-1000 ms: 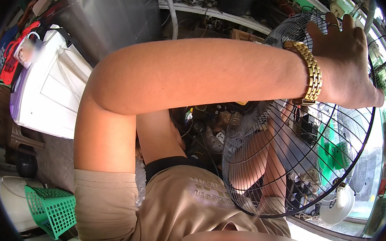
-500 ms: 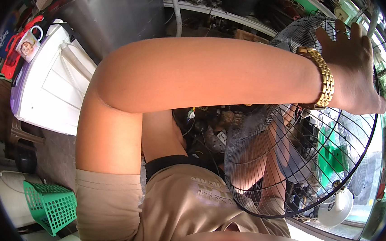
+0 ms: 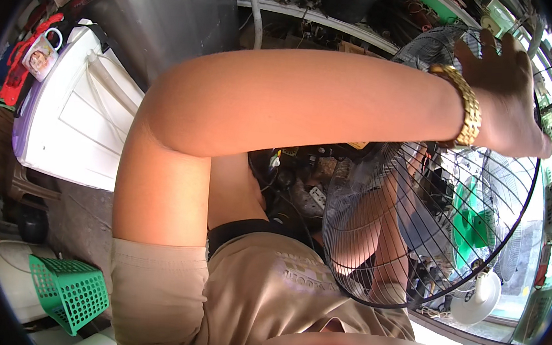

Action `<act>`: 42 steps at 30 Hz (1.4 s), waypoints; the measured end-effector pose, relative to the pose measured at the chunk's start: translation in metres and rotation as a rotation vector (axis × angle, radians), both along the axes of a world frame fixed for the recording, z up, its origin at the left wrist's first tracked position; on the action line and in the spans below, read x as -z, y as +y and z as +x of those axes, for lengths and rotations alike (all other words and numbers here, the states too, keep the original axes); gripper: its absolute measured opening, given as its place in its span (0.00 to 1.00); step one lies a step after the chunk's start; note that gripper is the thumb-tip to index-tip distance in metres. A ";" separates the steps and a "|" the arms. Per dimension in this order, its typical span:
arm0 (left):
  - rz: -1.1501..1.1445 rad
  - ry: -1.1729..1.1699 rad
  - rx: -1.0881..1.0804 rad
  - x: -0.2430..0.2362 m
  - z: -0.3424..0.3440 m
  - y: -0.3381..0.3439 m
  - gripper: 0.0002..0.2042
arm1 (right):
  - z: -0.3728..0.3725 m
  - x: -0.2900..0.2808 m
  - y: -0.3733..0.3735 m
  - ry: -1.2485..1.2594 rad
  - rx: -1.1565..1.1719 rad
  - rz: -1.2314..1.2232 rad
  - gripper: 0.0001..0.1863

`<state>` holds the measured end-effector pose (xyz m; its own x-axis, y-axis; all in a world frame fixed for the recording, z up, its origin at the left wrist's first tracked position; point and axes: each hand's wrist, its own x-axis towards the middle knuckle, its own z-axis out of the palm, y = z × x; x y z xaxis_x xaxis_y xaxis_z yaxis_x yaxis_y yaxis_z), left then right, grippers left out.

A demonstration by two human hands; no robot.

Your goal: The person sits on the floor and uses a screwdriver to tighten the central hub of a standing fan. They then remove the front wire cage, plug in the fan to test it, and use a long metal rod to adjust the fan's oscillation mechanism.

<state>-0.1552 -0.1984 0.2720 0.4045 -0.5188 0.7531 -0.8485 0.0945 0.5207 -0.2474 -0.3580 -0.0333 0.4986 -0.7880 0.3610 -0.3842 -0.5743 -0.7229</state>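
A black wire fan cage (image 3: pixel 507 239) stands at my right, with a translucent grey blade (image 3: pixel 424 229) seen through it. My left arm crosses in front of me, a gold watch (image 3: pixel 466 109) on its wrist. My left hand (image 3: pixel 499 93) rests on the cage's upper rim at the top right, fingers spread. My right forearm (image 3: pixel 393 246) shows through the wires, reaching up behind the cage; its fingers are hidden by the grille and my left arm. A green fan (image 3: pixel 470 223) stands beyond the cage.
A steel cabinet (image 3: pixel 165 14) and white cooler (image 3: pixel 72 130) with a mug (image 3: pixel 40 57) are at left, a green basket (image 3: pixel 69 292) low left. Cluttered shelves (image 3: pixel 327 17) run across the back. Loose parts and cords (image 3: pixel 313 195) lie beyond my lap. A white disc (image 3: pixel 480 295) sits at right.
My left hand has shifted a little to the right, then slightly up, still spread on the cage. The grey blade shows more clearly through the wires than one second ago.
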 end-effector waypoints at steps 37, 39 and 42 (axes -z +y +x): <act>-0.002 1.031 0.575 0.200 0.320 0.306 0.39 | -0.066 0.017 0.192 -0.465 -0.168 1.330 0.20; 0.047 1.058 0.602 0.229 0.331 0.307 0.38 | -0.081 0.020 0.192 -0.472 -0.189 1.287 0.22; -0.096 1.160 0.580 0.258 0.329 0.303 0.37 | -0.091 0.012 0.195 -0.370 -0.227 1.216 0.25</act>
<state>0.1742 0.1049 0.0140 0.5769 -0.8008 0.1609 0.2668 0.3709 0.8895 -0.3379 -0.1634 -0.0449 0.6885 -0.6177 -0.3801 -0.0310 0.4985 -0.8663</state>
